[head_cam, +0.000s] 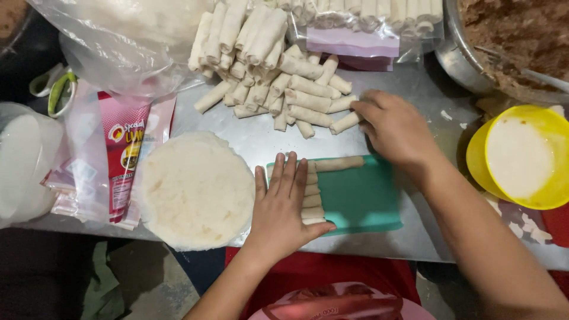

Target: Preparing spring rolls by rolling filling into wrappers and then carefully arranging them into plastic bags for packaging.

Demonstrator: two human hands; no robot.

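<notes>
My left hand (281, 204) lies flat, fingers together, on a row of short cut spring rolls (312, 192) at the left end of a green cutting board (361, 198). One long uncut roll (339, 163) lies along the board's far edge. My right hand (394, 130) reaches past the board and touches a short roll (345, 122) at the edge of a pile of rolled spring rolls (278, 77) on the metal table (255, 139). It is hard to see whether the fingers grip that roll.
A round stack of white wrappers (195, 189) lies left of the board. Pink wrapper packets (121, 154) and clear plastic bags (124, 41) sit at the left. A yellow bowl of white liquid (521, 157) and a metal bowl of brown filling (515, 35) stand right.
</notes>
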